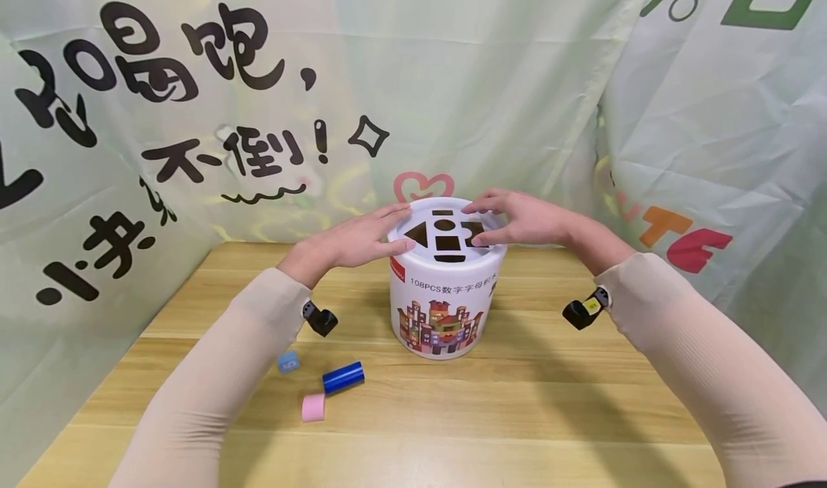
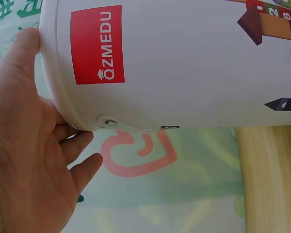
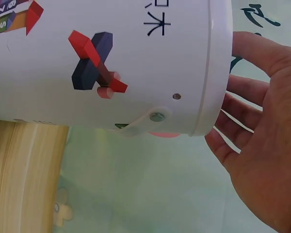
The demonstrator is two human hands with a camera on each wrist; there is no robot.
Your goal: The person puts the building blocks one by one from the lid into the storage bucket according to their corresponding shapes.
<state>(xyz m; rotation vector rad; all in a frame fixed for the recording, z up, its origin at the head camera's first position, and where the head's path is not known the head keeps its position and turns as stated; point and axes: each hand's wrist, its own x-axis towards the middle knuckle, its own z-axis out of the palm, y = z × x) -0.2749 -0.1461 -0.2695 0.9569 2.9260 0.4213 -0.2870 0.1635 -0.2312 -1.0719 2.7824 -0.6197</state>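
**Operator:** Looking down from the head view, I have the white bucket (image 1: 446, 287) standing upright near the middle of the wooden table (image 1: 581, 402), its long axis vertical, with the shape-sorter lid (image 1: 446, 233) facing up at me.

**Partner:** Where are your hands against it?

**Operator:** Both on top. My left hand (image 1: 362, 240) lies across the lid's left rim, fingers straight and flat, curled round nothing. My right hand (image 1: 523, 219) comes in from the right, fingers stretched over the cut-outs, thumb near the front edge. The two are about equally close; neither closes on anything.

**Partner:** And the wrist views?

**Operator:** Left wrist shows the palm (image 2: 24, 160) beside the lid edge, fingers loose, next to the red logo (image 2: 97, 43) and the handle rivet (image 2: 109, 123). Right wrist shows spread fingers (image 3: 247, 116) past the rim, just touching it.

**Partner:** So the lid sits directly under both palms?

**Operator:** Yes, beneath and between them, hands opposed across the bucket's upright axis.

**Partner:** Anything loose nearby?

**Operator:** Near my left forearm, well apart from the bucket: a light blue block (image 1: 288, 361), a dark blue cylinder (image 1: 343, 377) lying on its side, and a pink block (image 1: 313, 407).
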